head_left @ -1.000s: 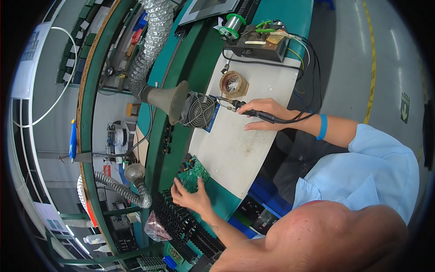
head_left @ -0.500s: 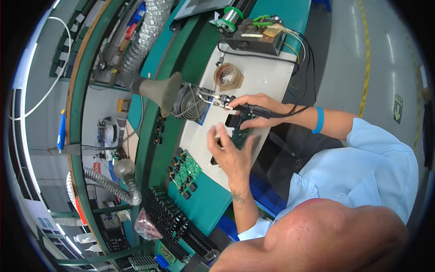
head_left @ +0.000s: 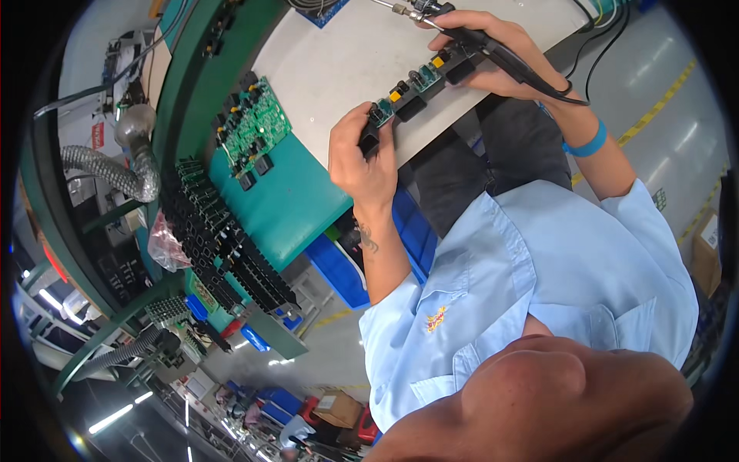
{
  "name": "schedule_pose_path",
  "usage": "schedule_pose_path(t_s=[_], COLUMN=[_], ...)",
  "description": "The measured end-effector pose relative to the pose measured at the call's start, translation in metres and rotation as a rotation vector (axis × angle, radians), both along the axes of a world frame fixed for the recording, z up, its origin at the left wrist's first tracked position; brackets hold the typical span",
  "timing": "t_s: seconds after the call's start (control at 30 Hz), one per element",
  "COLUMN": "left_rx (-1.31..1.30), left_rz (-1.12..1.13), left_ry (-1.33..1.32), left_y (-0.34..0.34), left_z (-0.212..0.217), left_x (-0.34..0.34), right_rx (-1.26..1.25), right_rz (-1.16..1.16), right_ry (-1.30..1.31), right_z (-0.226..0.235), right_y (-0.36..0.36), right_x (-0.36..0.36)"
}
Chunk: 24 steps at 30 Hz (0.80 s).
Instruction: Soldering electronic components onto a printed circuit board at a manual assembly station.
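A long, narrow circuit board (head_left: 422, 83) with black blocks and yellow parts is held edge-on between my two hands over the white work surface (head_left: 323, 69). My left hand (head_left: 354, 158) is closed, its thumb and fingers pinching the board's near-left end. At the other end my right hand (head_left: 504, 32) grips the board as well, its lower fingers partly hidden behind it. A black-handled soldering iron (head_left: 508, 65) lies across that same hand, held in it. Its metal front end points away from me, left of the fingers at the upper edge.
A green circuit board panel (head_left: 258, 127) lies left of my left hand, partly on the teal mat (head_left: 300, 204). Rows of black parts (head_left: 223, 239) stand farther left, beside a flexible metal duct (head_left: 108, 165). A blue bin (head_left: 339, 269) sits below the bench edge. The iron's cable hangs at the right.
The view has swung, so the bench sits higher in it. My left hand, fingers apart before, has closed on the board's end. The board is now turned edge-on; the iron stays in my right hand.
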State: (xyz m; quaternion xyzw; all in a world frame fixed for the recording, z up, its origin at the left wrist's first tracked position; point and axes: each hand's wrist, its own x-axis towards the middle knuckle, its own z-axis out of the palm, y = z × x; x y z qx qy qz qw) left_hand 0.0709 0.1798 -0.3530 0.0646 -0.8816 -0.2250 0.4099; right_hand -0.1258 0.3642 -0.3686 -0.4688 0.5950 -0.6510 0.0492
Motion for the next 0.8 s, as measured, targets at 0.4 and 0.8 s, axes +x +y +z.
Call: schedule_pose_path(t_s=[0.4,0.8], left_rx=[0.122,-0.193], left_rz=[-0.056,-0.197], left_ry=[-0.068,-0.530], left_y=[0.006,0.031], left_z=[0.008,0.068], left_x=[0.006,-0.027], right_rx=[-0.061,-0.052], right_rz=[0.062,0.056], right_ry=[0.034,0.061], right_z=[0.005,0.007], right_y=[0.008,0.010], right_x=[0.003,0.000])
